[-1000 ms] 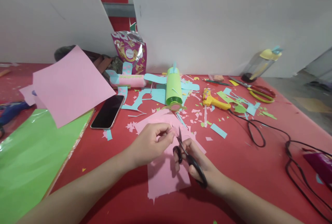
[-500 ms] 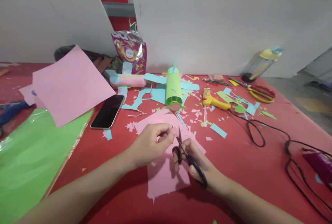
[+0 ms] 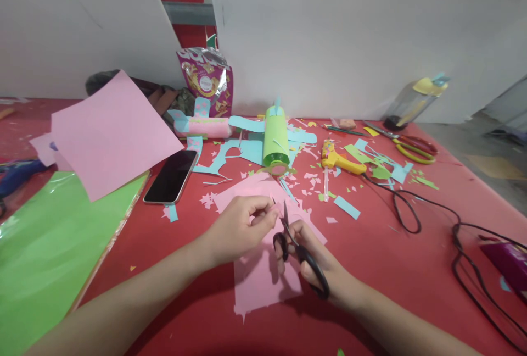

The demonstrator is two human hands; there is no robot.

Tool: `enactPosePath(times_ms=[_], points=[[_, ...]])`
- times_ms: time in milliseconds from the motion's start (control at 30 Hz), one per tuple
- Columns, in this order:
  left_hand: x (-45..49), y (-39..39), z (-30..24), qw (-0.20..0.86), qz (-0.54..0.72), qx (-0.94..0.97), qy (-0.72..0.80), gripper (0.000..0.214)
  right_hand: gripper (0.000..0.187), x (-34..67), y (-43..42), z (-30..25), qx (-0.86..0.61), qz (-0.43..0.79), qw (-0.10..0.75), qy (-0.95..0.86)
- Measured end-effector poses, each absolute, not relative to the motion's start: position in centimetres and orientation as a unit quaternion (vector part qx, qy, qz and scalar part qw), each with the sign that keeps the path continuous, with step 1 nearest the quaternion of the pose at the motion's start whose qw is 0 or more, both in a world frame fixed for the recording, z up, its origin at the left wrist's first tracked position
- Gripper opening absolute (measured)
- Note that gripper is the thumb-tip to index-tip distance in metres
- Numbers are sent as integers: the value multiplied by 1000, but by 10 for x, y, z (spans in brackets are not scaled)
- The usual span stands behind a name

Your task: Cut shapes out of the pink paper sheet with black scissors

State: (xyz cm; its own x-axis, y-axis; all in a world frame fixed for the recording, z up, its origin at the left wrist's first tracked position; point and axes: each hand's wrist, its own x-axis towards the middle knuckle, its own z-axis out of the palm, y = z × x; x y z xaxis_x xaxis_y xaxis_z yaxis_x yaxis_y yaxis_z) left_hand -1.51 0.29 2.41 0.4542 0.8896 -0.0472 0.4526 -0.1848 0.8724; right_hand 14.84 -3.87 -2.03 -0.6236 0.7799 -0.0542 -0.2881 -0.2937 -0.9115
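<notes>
My left hand (image 3: 241, 228) pinches a tiny pink paper scrap (image 3: 273, 209) between thumb and fingertips. My right hand (image 3: 319, 260) grips black-handled scissors (image 3: 297, 246), blades pointing up right beside the scrap. Both hands hover over a ragged pink paper sheet (image 3: 259, 276) lying on the red table (image 3: 370, 251). Just beyond stands a green paper roll (image 3: 275, 142) with light blue cut-outs around it, and a pink roll (image 3: 203, 127) to its left.
A black phone (image 3: 172, 177) lies left of the hands. A large pink sheet (image 3: 111, 133) rests on green paper (image 3: 49, 246). A yellow glue gun (image 3: 340, 161) with its black cord (image 3: 428, 224), red-and-yellow scissors (image 3: 411, 147), a bottle (image 3: 414, 100) and a snack bag (image 3: 207, 81) sit further back.
Almost nothing has moved; my hands stay in place, with the scissors shifting very slightly against the pink scrap.
</notes>
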Motion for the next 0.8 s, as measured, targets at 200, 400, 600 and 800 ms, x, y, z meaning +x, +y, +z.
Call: enactPosePath(times_ms=[200,400,600,800], points=[[-16,4,25,435,238,735,463,28,40,147,-40,-19,-258,770,351,-466],[-19,4,24,416,225,747,466,29,38,147,-39,-20,-258,764,353,-475],[-20,4,26,420,211,749,467,27,38,146,-39,-18,-253,767,349,-476],[-22,6,30,430,202,741,475,27,39,146,-39,-18,-255,765,346,-479]])
